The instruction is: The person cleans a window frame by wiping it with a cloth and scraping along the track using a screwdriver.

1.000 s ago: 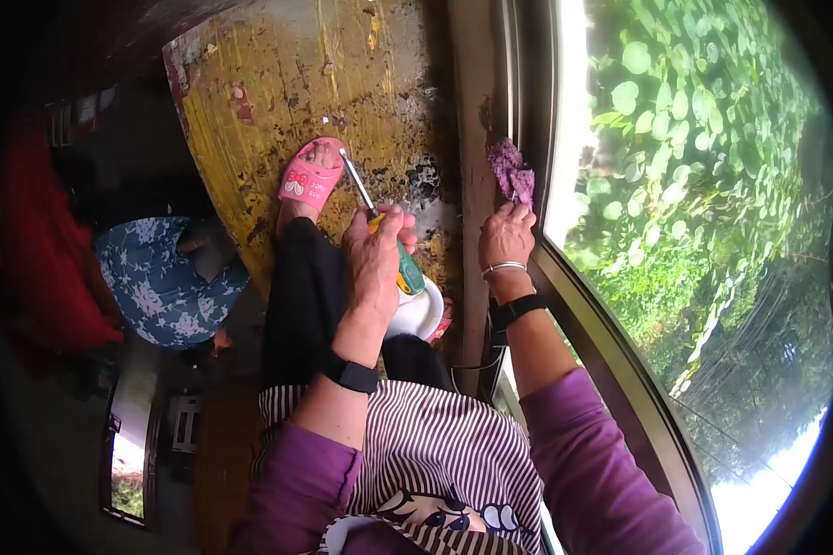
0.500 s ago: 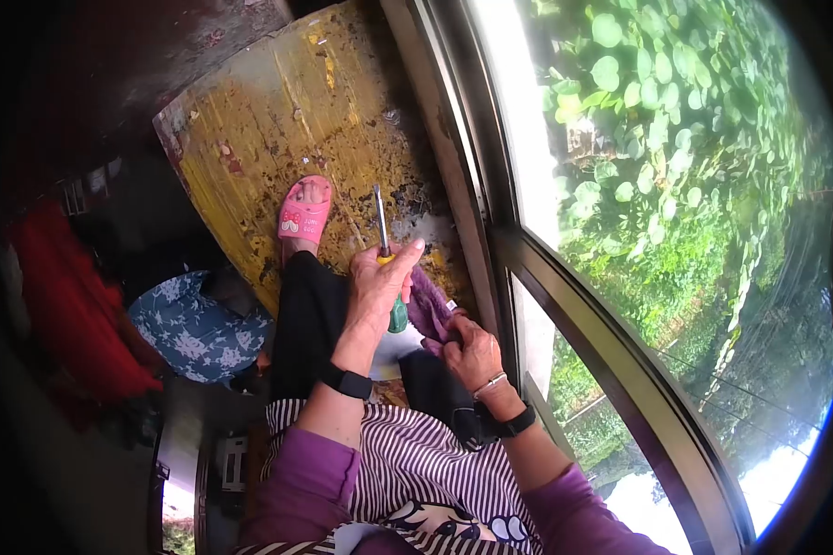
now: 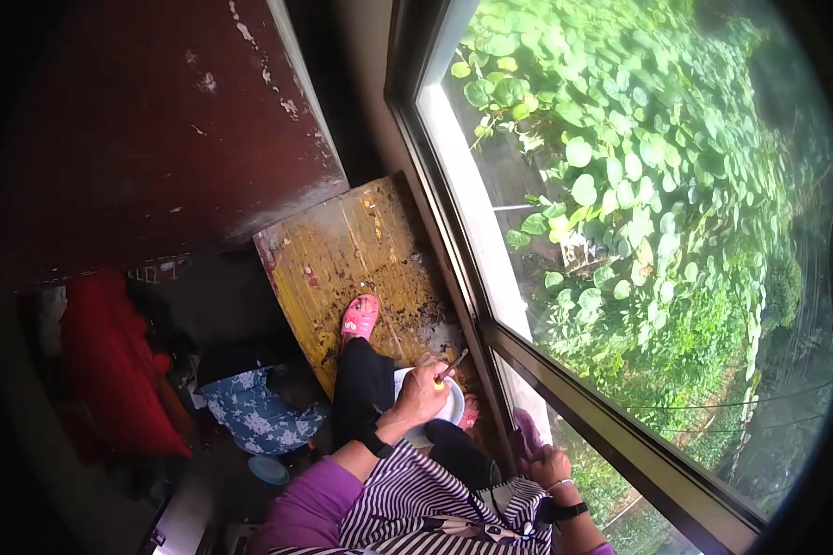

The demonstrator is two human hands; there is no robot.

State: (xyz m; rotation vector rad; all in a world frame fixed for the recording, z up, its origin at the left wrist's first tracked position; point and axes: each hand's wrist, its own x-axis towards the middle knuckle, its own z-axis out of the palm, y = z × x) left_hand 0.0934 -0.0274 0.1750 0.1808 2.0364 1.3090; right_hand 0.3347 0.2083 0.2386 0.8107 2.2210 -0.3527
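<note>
My left hand (image 3: pixel 420 396) is closed around a screwdriver (image 3: pixel 454 364). Its metal shaft points up and to the right, and a bit of yellow handle shows by the fingers; the rest of the handle is hidden. To the right and lower, my right hand (image 3: pixel 552 466) grips a purple cloth (image 3: pixel 528 433), which hangs out beside the lower window pane (image 3: pixel 578 444). Whether the cloth presses on the glass I cannot tell. Beneath my left hand, a white round basin or bucket (image 3: pixel 454 407) is partly hidden by the hand and leg.
I stand in pink slippers (image 3: pixel 360 317) on a worn yellow board (image 3: pixel 329 250). A metal window frame (image 3: pixel 565 379) runs along the right, with leafy plants beyond. A blue floral cloth (image 3: pixel 259 413) and red fabric (image 3: pixel 116 370) are below left. A dark red wall (image 3: pixel 157 139) rises behind.
My right hand has moved right with the purple cloth, away from my left hand to the window. My left hand has tilted the screwdriver rightward. The view has shifted, showing more wall and the white basin.
</note>
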